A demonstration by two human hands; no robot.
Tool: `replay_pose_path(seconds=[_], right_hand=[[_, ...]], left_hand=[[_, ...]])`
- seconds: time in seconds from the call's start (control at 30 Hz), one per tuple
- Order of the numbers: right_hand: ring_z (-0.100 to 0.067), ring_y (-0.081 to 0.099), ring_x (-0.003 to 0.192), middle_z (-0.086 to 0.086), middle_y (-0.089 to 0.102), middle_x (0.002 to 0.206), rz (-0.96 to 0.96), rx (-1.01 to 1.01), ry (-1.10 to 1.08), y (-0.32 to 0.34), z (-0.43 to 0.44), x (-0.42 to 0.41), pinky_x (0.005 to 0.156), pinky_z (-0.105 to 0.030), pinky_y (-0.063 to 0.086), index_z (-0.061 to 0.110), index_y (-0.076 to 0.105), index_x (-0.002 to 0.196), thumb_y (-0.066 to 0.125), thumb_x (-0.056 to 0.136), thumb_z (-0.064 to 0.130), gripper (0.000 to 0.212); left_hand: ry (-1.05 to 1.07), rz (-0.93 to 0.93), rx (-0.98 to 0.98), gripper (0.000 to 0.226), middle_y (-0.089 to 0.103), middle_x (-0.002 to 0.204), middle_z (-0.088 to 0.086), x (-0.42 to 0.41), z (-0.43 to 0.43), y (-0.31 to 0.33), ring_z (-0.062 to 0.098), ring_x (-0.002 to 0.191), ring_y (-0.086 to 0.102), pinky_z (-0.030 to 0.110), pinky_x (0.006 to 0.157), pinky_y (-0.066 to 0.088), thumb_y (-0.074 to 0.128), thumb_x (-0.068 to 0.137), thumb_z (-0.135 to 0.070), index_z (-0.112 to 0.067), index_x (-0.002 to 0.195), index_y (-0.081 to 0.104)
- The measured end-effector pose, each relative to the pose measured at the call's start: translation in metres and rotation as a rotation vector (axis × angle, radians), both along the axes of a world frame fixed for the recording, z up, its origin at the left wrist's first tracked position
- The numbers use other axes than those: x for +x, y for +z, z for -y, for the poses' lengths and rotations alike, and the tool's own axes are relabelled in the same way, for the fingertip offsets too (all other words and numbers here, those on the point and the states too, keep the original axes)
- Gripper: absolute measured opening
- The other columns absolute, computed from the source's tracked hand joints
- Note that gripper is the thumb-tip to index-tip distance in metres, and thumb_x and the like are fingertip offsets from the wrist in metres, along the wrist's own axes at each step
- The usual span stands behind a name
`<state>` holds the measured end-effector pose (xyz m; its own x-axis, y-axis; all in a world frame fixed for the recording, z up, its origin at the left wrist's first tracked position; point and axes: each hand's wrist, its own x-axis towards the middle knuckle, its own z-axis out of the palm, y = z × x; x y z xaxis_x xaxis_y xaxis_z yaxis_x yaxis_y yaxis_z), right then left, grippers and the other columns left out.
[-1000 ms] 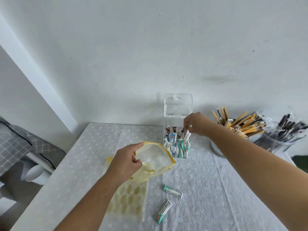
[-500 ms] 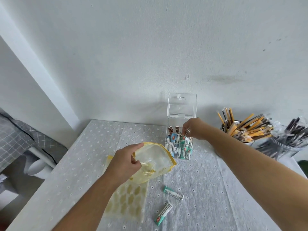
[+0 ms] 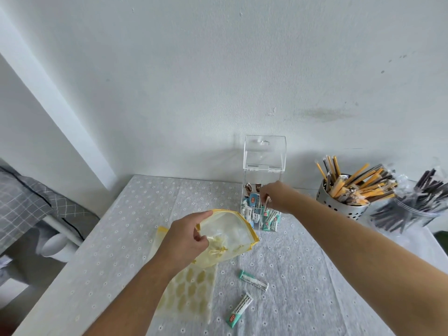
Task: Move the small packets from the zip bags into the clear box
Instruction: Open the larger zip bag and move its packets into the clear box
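packets [image 3: 253,283] [image 3: 239,310]: 2 loose, r hand [image 3: 276,197] pinches 1 over box [image 3: 252,177], l hand [image 3: 186,236] grips 1 of 2 bags [image 3: 225,236] [image 3: 191,294].

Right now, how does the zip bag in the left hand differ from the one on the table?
Pose: the held zip bag is gripped by the left hand; the flat zip bag lies on the tablecloth, partly beneath it. Mouth: the held zip bag gapes open; the flat zip bag is flat. Look: the held zip bag shows a clear face, the flat zip bag a yellow print. Both have yellow edging.
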<state>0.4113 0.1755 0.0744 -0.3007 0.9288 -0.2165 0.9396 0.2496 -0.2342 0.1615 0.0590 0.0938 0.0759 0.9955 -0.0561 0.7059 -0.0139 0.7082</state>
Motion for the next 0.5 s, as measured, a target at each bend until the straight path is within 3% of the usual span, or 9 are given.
replay_pose_path(seconds=[0.13, 0.27, 0.37, 0.5], right_hand=[[-0.020, 0.062, 0.095, -0.001, 0.066, 0.103, 0.046, 0.028, -0.033, -0.001, -0.006, 0.002, 0.075, -0.025, 0.050, 0.015, 0.067, 0.097, 0.069, 0.080, 0.007, 0.019], [-0.019, 0.065, 0.089, -0.001, 0.068, 0.105, 0.153, 0.026, -0.040, -0.012, -0.007, -0.001, 0.076, -0.031, 0.057, 0.022, 0.066, 0.101, 0.060, 0.083, 0.004, 0.026], [-0.020, 0.065, 0.094, 0.004, 0.067, 0.107, 0.190, 0.033, -0.031, -0.007, -0.010, 0.002, 0.079, -0.031, 0.055, 0.026, 0.067, 0.105, 0.068, 0.083, 0.019, 0.023], [-0.020, 0.066, 0.094, 0.004, 0.069, 0.104, 0.274, 0.008, -0.059, -0.005, -0.014, 0.003, 0.082, -0.033, 0.055, 0.019, 0.067, 0.107, 0.064, 0.087, 0.018, 0.020]], left_hand=[[0.000, 0.003, 0.004, 0.059, 0.047, 0.063, -0.007, -0.002, 0.001, -0.001, 0.005, 0.054, 0.044, 0.010, 0.058, 0.042, 0.062, 0.082, -0.006, -0.038, 0.130, 0.053], [0.002, 0.003, 0.013, 0.058, 0.046, 0.063, -0.007, -0.002, 0.000, -0.003, 0.005, 0.056, 0.044, 0.009, 0.057, 0.043, 0.063, 0.081, -0.005, -0.038, 0.129, 0.054], [0.002, 0.006, 0.013, 0.058, 0.046, 0.064, -0.008, -0.002, -0.001, -0.003, 0.005, 0.056, 0.045, 0.010, 0.058, 0.043, 0.062, 0.081, -0.005, -0.039, 0.128, 0.054], [0.015, 0.014, 0.010, 0.058, 0.046, 0.064, -0.008, -0.004, -0.002, -0.005, 0.005, 0.055, 0.044, 0.008, 0.055, 0.042, 0.062, 0.081, -0.005, -0.040, 0.127, 0.055]])
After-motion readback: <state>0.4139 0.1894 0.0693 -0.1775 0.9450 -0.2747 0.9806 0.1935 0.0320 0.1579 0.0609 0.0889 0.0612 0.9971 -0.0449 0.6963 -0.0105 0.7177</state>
